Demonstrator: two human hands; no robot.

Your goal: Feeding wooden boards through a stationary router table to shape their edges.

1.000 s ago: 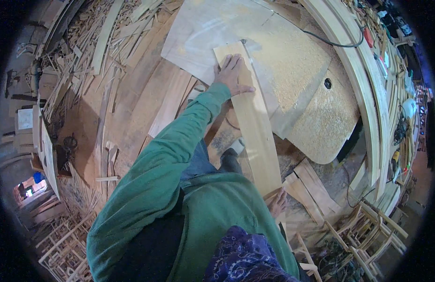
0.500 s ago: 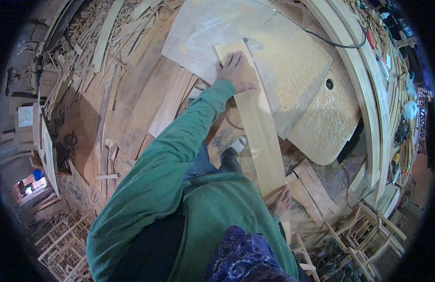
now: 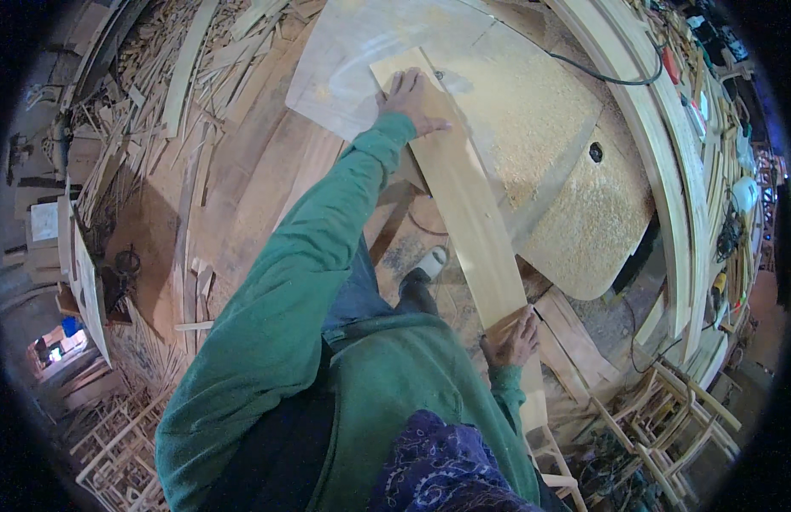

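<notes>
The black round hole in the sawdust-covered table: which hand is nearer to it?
Left, probably. The left hand presses the long board's far end, left of the hole; the right hand grips the near end, farther below.

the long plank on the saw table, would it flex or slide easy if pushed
The plank looks flat and straight, so probably stiff. It lies on a sawdust-covered table, so it likely slides easily. Its length overhangs; the left hand and right hand at each end suggest it could tip.

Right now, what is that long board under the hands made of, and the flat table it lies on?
The long board looks like pale bare wood: faint grain, no shine or paint. The table top may be a smooth sheet, possibly metal or coated board; sawdust covers much of it, so I cannot tell. The left hand presses the board's far end, the right hand the near end.
</notes>
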